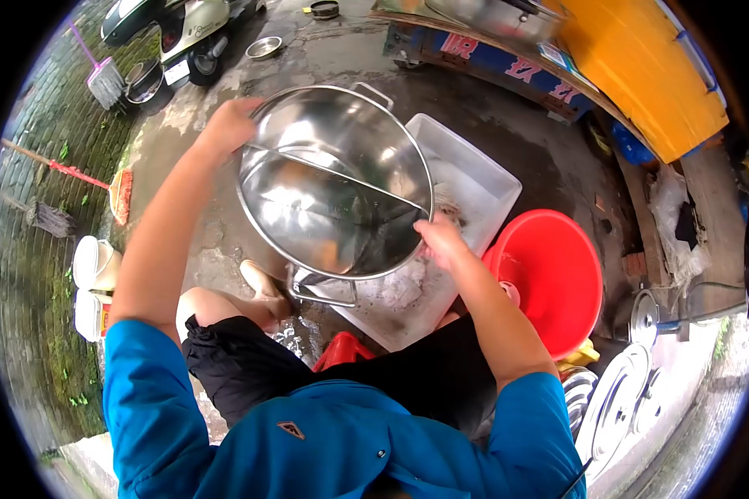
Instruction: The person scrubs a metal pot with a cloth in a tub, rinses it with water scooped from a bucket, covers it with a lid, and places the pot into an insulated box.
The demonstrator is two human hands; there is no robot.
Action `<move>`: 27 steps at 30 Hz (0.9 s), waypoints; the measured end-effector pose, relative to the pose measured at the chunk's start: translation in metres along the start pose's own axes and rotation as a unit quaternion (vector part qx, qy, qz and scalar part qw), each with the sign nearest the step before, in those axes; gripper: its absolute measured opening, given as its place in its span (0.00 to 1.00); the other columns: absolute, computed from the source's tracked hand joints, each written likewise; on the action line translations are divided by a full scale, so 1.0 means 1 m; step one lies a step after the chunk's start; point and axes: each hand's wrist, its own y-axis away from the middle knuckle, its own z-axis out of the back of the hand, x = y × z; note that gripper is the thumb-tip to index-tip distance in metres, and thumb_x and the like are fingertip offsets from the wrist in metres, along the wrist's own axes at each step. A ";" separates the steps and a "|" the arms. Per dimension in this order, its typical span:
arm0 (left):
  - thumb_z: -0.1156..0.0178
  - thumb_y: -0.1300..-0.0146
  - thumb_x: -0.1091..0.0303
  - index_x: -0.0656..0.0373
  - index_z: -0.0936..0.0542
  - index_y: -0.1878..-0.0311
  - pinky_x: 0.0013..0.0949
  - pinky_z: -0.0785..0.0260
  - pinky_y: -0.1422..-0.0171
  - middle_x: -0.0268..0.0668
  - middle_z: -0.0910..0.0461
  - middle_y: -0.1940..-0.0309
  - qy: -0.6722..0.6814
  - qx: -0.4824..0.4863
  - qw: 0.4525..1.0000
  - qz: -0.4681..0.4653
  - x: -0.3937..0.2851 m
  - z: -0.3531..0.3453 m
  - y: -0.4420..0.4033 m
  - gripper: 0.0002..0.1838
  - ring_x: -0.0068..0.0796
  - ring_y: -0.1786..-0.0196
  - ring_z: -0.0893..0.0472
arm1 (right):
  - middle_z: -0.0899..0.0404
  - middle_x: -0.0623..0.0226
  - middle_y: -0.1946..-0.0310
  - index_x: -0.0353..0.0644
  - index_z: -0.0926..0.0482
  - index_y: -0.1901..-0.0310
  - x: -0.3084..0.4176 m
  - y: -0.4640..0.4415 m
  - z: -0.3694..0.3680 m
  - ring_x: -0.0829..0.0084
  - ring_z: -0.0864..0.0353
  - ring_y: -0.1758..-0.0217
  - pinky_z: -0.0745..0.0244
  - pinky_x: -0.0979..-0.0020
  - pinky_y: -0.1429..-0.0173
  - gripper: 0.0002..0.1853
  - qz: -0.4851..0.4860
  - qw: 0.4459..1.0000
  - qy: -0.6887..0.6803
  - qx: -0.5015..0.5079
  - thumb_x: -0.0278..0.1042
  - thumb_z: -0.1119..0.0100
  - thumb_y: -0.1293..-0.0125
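Note:
A large shiny steel pot (308, 220) with a divider across its middle is held up in front of me, tilted so that its inside faces me. My left hand (229, 129) is closed on its rim at the upper left. On the lower right of the rim, near the end of the divider, my right hand (441, 239) grips it. Loop handles stick out at the pot's top and bottom. Beneath it stands a white plastic tub (487, 179) with suds and a cloth-like clump inside, partly hidden by the pot.
A red bucket (570, 283) stands right of the tub. Metal lids (616, 391) lean at the lower right. A cart (474, 66) with an orange box (641, 75) is at the upper right. Brooms, white pails (96, 264) and a scooter (195, 41) line the left. The floor is wet.

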 end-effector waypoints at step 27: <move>0.37 0.41 0.67 0.52 0.25 0.61 0.49 0.33 0.47 0.35 0.22 0.59 0.743 -0.102 0.529 0.397 0.085 -0.352 0.027 0.08 0.35 0.55 0.24 | 0.33 0.69 0.87 0.40 0.33 0.37 0.081 0.118 -0.071 0.69 0.32 0.86 0.34 0.68 0.79 0.38 0.482 0.544 0.663 -0.176 0.20 0.45 0.58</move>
